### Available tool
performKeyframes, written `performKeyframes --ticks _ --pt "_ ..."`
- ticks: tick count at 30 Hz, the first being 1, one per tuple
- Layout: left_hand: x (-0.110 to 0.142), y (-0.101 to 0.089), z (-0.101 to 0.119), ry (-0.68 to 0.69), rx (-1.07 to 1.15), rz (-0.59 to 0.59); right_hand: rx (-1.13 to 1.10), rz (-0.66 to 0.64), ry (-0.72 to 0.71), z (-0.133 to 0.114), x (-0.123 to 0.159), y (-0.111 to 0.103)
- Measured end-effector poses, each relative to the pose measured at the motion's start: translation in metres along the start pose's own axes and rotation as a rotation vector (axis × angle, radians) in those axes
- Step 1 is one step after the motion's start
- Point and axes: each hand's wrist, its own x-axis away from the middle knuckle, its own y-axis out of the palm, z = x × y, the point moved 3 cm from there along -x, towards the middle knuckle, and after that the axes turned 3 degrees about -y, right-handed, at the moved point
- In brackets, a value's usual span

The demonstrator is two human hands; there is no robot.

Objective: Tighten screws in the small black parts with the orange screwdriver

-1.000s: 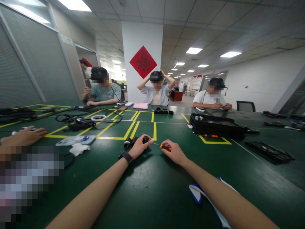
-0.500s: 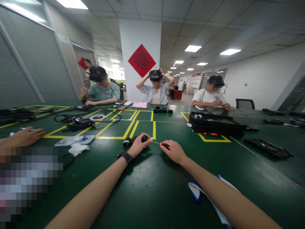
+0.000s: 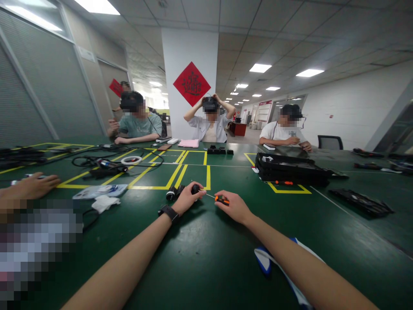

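My left hand (image 3: 187, 199), with a black watch on its wrist, is closed around a small round black part (image 3: 195, 188) on the green table. Two similar black cylindrical parts (image 3: 171, 193) stand just left of that hand. My right hand (image 3: 235, 206) grips an orange-and-black screwdriver (image 3: 222, 200). The screwdriver's thin metal shaft points left, and its tip reaches the fingertips of my left hand. Whether the tip touches the black part is hidden by the fingers.
A stack of black trays (image 3: 290, 168) stands to the right, an orange screwdriver (image 3: 284, 183) by it. A black panel (image 3: 361, 202) lies farther right. Cables (image 3: 106, 162) and a white tissue (image 3: 105, 203) are at left, near another person's hand (image 3: 38, 185). Blue-and-white cloth (image 3: 264, 261) lies under my right forearm.
The screwdriver handle has shifted slightly and more orange shows on it as my right fingers change their hold. My left hand stays in place.
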Motion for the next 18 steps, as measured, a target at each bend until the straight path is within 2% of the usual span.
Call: performKeyframes --ticks 6,18 --pt "-0.0010 -0.0029 -0.0019 -0.017 0.035 0.049 0.039 0.024 -0.029 -0.0010 -0.0023 -0.0009" --pt "-0.0008 -0.0023 -0.0023 -0.039 0.078 0.012 0.118 0.112 -0.098 -0.0104 0.0014 -0.0097"
